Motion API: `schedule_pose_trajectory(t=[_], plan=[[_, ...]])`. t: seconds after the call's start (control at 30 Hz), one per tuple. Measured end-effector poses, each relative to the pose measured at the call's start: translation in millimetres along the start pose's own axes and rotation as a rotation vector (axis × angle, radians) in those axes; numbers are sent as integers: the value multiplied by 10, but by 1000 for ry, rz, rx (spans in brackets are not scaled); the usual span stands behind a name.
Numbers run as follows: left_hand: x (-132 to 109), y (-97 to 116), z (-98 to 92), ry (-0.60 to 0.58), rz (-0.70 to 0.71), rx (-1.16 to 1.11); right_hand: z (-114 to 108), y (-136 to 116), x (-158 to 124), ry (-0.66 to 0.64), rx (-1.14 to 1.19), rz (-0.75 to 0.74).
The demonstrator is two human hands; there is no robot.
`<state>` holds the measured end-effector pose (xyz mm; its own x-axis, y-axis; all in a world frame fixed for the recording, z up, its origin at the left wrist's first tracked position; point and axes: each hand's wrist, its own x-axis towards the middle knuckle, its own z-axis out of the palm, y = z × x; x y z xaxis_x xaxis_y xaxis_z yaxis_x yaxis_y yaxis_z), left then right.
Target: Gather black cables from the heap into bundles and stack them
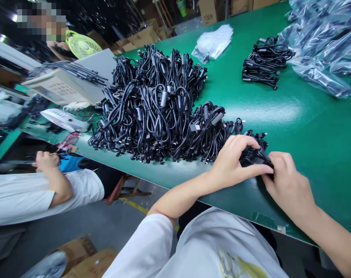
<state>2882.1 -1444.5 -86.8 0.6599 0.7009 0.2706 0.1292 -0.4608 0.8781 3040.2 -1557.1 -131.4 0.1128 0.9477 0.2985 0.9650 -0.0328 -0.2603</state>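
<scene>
**Co-worker:** At 9 o'clock, a co-worker's clenched hand [46, 162] rests by a tangle of thin red wires [66, 141], a white short sleeve [19, 197] just behind it.

**Bench equipment:** At 10 o'clock, a pale green round plastic fan [83, 45] stands beyond a beige boxy keypad machine [59, 87], with a white ribbed plastic housing [63, 119] lying nearer the bench edge.

**Main pile:** At centre, a large heap of coiled black cables with cylindrical ferrite beads [155, 108] sits on a long green workbench [317, 116].

**Left hand:** At 4 o'clock, the person's left hand [233, 162] is closed, fingers curled over a small coil of black cable [258, 156] at the right end of the heap.

**Right hand:** Just beside it at 4 o'clock, the right hand [288, 185] grasps the same coil from the other side, its fingers wrapped over the black cable.

**Far bench:** At 1 o'clock, a flat stack of clear plastic bags [212, 42] lies on the green surface. At 2 o'clock, a smaller bunch of coiled black cables [265, 61] sits just beside a heap of bagged cables in clear plastic [323, 46].
</scene>
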Motion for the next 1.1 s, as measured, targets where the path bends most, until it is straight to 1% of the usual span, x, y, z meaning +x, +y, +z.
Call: schedule_pose_trajectory(t=[0.1, 0.17, 0.27, 0.37, 0.43, 0.5, 0.57, 0.67, 0.77, 0.83, 0.87, 0.93, 1.03, 1.1], plan=[[41, 5, -63, -146, 3, 18, -27, 38, -2, 78, -239, -79], [57, 1, -92, -216, 22, 48, -55, 76, 6, 116, -351, -120], [59, -17, -120, -275, 31, 94, -83, 127, 4, 116, -455, -169], [43, -55, -117, -317, 32, 55, -84, 155, -10, 111, -497, -228], [28, -87, -92, -307, 39, 52, -77, 162, -17, 84, -505, -239], [10, -114, -52, -267, 62, 123, -72, 164, -19, 32, -520, -230], [-5, -130, -11, -231, 100, 218, -73, 161, -18, 16, -528, -229], [-17, -134, 36, -226, 138, 324, -82, 146, -13, 51, -517, -248], [-13, -126, 64, -236, 137, 431, -78, 129, -2, 66, -487, -268], [-2, -119, 66, -231, 115, 468, -62, 124, 9, 135, -449, -298], [6, -114, 59, -236, 107, 445, -52, 125, 16, 178, -434, -309], [23, -105, 25, -272, 106, 325, -38, 130, 28, 233, -428, -312], [41, -97, -48, -342, 118, 119, -35, 140, 39, 229, -455, -299], [44, -100, -82, -342, 100, 59, -40, 147, 40, 230, -462, -301]])
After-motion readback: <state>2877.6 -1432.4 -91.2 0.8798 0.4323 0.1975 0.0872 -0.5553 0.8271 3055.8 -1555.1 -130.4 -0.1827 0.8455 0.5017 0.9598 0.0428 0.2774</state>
